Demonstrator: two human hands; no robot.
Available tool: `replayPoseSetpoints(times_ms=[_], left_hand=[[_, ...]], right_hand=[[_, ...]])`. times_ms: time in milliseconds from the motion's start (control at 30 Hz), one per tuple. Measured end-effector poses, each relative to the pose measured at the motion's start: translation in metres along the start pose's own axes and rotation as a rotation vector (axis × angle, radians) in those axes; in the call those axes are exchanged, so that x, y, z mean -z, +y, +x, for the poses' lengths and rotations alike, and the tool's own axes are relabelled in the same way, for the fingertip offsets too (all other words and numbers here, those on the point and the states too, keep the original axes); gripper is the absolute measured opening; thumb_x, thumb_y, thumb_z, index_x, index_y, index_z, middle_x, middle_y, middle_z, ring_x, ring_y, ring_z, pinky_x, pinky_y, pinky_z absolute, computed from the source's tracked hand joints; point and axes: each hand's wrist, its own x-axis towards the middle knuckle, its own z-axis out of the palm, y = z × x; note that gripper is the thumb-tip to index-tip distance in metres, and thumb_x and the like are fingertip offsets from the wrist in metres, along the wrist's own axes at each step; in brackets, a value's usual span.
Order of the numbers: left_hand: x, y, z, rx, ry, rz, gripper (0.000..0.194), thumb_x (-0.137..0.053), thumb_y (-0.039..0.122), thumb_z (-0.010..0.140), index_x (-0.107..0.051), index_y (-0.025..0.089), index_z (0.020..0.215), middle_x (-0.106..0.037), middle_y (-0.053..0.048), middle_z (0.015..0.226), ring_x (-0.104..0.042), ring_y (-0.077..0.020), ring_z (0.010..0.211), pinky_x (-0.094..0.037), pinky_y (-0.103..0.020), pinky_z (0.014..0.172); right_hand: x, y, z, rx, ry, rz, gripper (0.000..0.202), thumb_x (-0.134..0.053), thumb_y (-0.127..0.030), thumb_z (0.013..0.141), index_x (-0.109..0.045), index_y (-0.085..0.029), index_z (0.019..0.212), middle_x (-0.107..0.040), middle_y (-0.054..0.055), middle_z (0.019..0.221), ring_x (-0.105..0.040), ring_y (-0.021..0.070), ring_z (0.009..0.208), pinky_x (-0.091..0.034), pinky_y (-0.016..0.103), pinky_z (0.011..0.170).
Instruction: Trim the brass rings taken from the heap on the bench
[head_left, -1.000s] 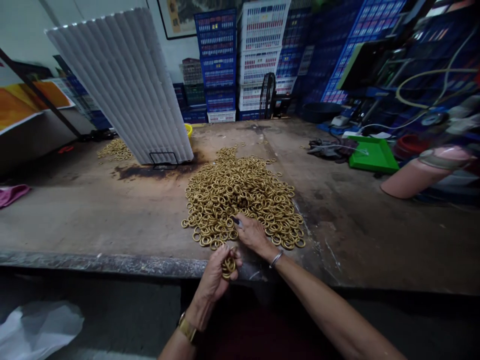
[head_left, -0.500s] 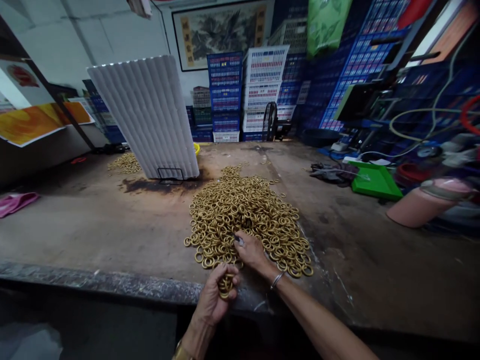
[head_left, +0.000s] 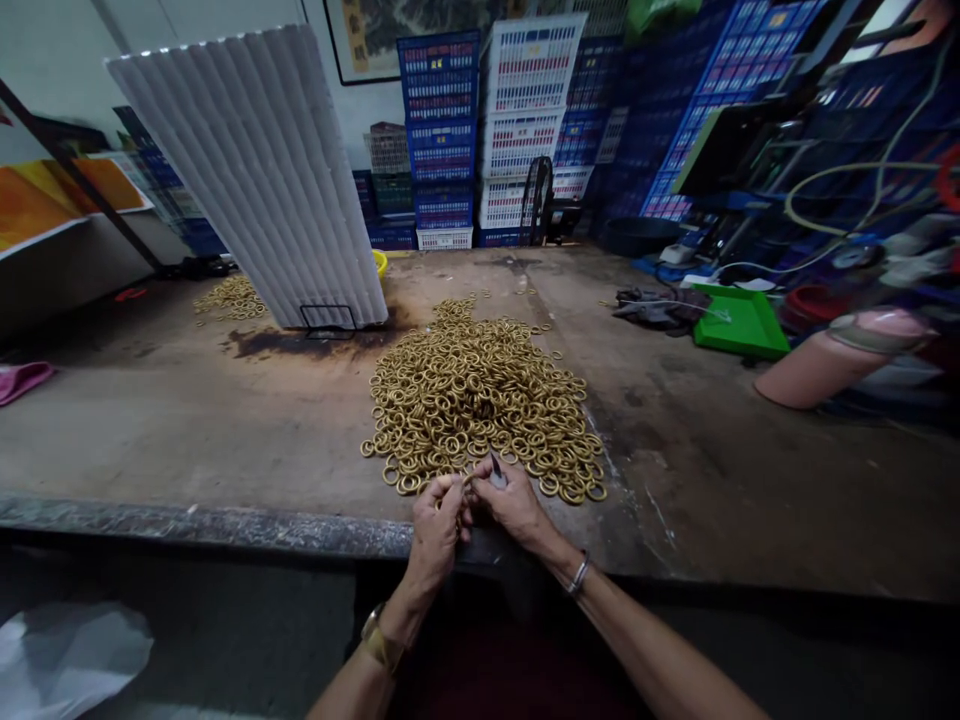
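Observation:
A large heap of brass-coloured rings (head_left: 480, 385) lies on the worktable just beyond my hands. My left hand (head_left: 433, 530) is closed at the table's front edge, with rings mostly hidden inside its fingers. Fingertips of both hands meet at one ring (head_left: 469, 479), partly covered. My right hand (head_left: 521, 510) is closed too, gripping a small pointed blade (head_left: 498, 472) whose dark tip sticks up past the index finger. How far the right fingers also grip the ring is hard to see.
A tall white corrugated panel (head_left: 255, 170) leans in a black wire stand (head_left: 328, 318) at left, a smaller ring pile (head_left: 232, 298) behind it. Right are a green tray (head_left: 739, 322) and a pink cylinder (head_left: 832, 365). Stacked crates (head_left: 439, 130) stand behind the worktable (head_left: 187, 430).
My right hand has drawn back from the heap to meet my left hand, blade still in it. The left fist has turned, hiding its rings. The view has tilted down.

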Motion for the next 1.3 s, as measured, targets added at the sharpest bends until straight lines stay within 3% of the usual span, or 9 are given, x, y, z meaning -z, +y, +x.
replayPoseSetpoints(times_ms=[267, 367, 533, 767, 1033, 1300], left_hand=[[-0.002, 0.008, -0.006, -0.113, 0.018, 0.301, 0.029, -0.053, 0.043, 0.074, -0.05, 0.015, 0.064, -0.044, 0.007, 0.045, -0.037, -0.0034, 0.033, -0.029, -0.014, 0.034], [-0.004, 0.011, -0.007, -0.045, -0.03, 0.257, 0.031, -0.054, 0.046, 0.072, -0.051, 0.015, 0.067, -0.043, 0.006, 0.047, -0.038, -0.0039, 0.034, -0.029, -0.014, 0.033], [0.0, 0.009, -0.006, 0.154, -0.208, 0.061, 0.033, -0.055, 0.048, 0.07, -0.051, 0.016, 0.077, -0.048, 0.004, 0.059, -0.043, -0.0041, 0.039, -0.028, -0.013, 0.031], [0.0, 0.012, -0.008, 0.166, -0.24, 0.097, 0.032, -0.054, 0.048, 0.072, -0.047, 0.017, 0.074, -0.047, 0.007, 0.054, -0.04, -0.0032, 0.035, -0.028, -0.013, 0.031], [0.004, 0.019, -0.007, 0.154, -0.294, 0.215, 0.034, -0.051, 0.049, 0.073, -0.045, 0.017, 0.064, -0.043, 0.007, 0.047, -0.036, -0.003, 0.03, -0.026, -0.014, 0.029], [-0.001, 0.011, -0.01, 0.11, -0.177, 0.346, 0.03, -0.05, 0.045, 0.073, -0.043, 0.018, 0.062, -0.044, 0.007, 0.045, -0.039, -0.0049, 0.033, -0.031, -0.014, 0.032]], right_hand=[[0.003, 0.0, 0.002, -0.013, 0.004, -0.138, 0.022, -0.052, -0.036, 0.07, -0.05, -0.017, 0.06, -0.048, -0.004, 0.05, -0.042, 0.0077, 0.048, -0.035, 0.019, 0.048], [0.002, 0.0, 0.002, -0.069, -0.008, -0.065, 0.022, -0.049, -0.037, 0.071, -0.05, -0.017, 0.062, -0.046, -0.005, 0.048, -0.038, 0.0065, 0.043, -0.031, 0.018, 0.043], [0.004, -0.002, 0.0, -0.139, -0.026, 0.007, 0.021, -0.048, -0.035, 0.073, -0.048, -0.017, 0.063, -0.049, -0.004, 0.048, -0.033, 0.0042, 0.036, -0.025, 0.017, 0.035], [0.008, -0.005, -0.001, -0.145, -0.101, 0.063, 0.022, -0.048, -0.036, 0.072, -0.046, -0.017, 0.062, -0.046, -0.006, 0.047, -0.032, 0.0034, 0.034, -0.023, 0.015, 0.032], [0.012, -0.012, -0.006, -0.079, -0.163, -0.06, 0.02, -0.049, -0.032, 0.073, -0.049, -0.016, 0.062, -0.04, -0.007, 0.046, -0.031, 0.004, 0.04, -0.025, 0.016, 0.039], [0.013, -0.002, -0.006, -0.025, -0.102, -0.215, 0.017, -0.047, -0.028, 0.073, -0.053, -0.015, 0.064, -0.044, -0.005, 0.053, -0.038, 0.007, 0.051, -0.029, 0.017, 0.048]])
